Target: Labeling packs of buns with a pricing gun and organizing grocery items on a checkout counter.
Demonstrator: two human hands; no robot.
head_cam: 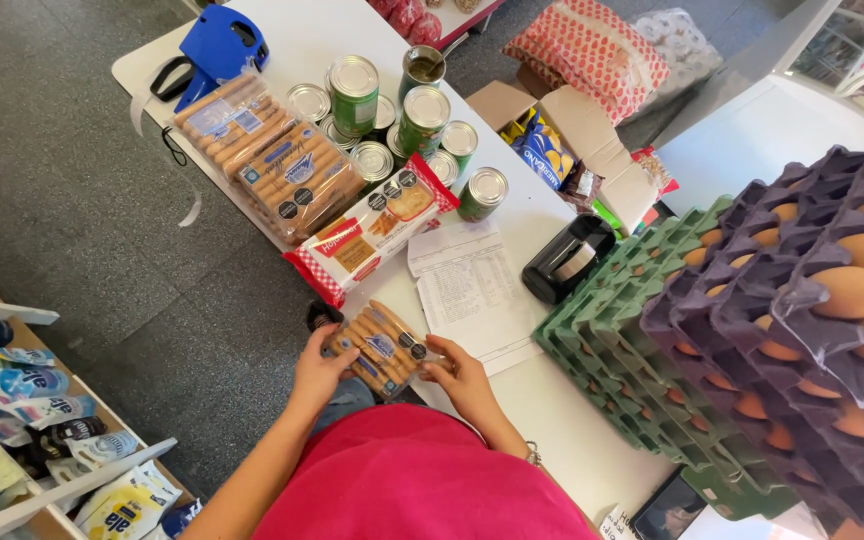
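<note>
Both hands hold a clear pack of finger biscuits (382, 346) at the near edge of the white table (552, 400). My left hand (318, 368) grips its left end and my right hand (460, 378) grips its right end. Just beyond the pack lies a red-and-white checked cracker package (370, 230) and a printed paper sheet (472, 290). Two more packs of finger biscuits (272, 160) lie farther back on the table.
Several green tins (422, 120) stand behind the crackers, with a blue price labeller (217, 45) at the far corner. Stacked green and purple egg trays (772, 330) fill the right side. A black device (567, 258) sits beside them. A shelf of pouches (22, 420) is at left.
</note>
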